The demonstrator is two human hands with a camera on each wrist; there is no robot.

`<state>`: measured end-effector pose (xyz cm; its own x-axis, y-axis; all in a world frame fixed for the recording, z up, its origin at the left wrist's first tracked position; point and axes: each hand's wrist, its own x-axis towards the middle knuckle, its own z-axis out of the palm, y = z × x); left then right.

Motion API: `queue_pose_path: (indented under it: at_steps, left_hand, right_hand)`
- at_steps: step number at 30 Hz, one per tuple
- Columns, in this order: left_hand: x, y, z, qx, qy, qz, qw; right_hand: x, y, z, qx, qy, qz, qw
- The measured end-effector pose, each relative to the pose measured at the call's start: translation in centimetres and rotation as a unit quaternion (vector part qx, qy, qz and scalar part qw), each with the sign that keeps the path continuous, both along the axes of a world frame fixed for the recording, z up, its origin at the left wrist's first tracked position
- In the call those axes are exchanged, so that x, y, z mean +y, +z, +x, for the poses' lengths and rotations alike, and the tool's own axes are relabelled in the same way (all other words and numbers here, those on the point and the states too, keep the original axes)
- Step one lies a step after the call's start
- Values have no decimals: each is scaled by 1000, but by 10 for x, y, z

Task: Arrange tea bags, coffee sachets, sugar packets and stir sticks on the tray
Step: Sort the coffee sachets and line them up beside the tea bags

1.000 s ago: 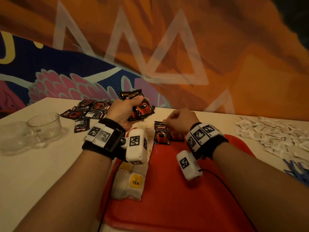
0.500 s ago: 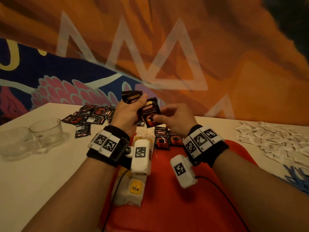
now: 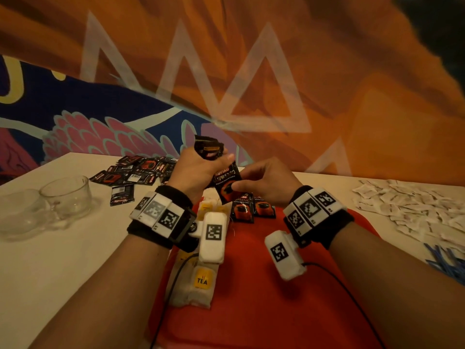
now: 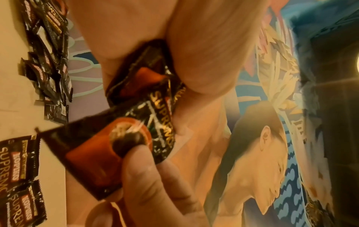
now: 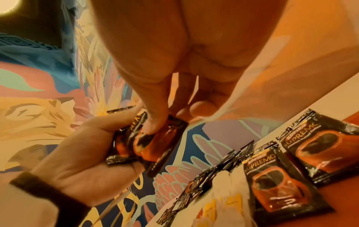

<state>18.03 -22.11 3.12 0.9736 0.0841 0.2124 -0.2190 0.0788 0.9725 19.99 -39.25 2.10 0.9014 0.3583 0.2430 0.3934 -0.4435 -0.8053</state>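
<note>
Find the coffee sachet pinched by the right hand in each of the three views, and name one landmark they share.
Head: coffee sachet at centre, between both hands.
Left wrist: it fills the centre-left, thumb on it.
Right wrist: centre, under the thumb.
Shared landmark: the two sachets lying on the tray.

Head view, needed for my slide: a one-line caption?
Right hand pinches a coffee sachet from the left hand's bundle above the red tray.

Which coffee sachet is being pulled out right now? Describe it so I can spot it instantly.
Start at the red tray, then look above its far edge where both hands meet. The left hand grips a bunch of black sachets; the right hand pinches one sachet from it. Unlike the two sachets lying flat on the tray, it hangs in the air.
</note>
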Motion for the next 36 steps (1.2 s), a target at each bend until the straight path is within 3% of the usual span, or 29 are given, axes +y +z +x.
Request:
queue_pose_path:
  at_steps: [5,10,14,18,22,36]
  left_hand:
    - [-3,-2,2,27,-11,-49,998]
    - [3,-2,8,16,102,-56,993]
    - [14,-5,14,49,100,-97,989]
    - [13,-6,14,72,79,-123,987]
    - [13,-6,13,76,62,-129,987]
    - [12,-4,9,88,44,-142,985]
  right_hand:
    - [2,2,-3,0,6,4,1000]
    - [-12,-1,7,38,-63,-46,996]
    - [-42,-22,17,115,-144,-159,970]
    - [-60,-37,24,161,-212,-188,946]
    - [-62,-42,27,202,-217,-176,939]
    - [-49,-48,28,220,-220,-143,939]
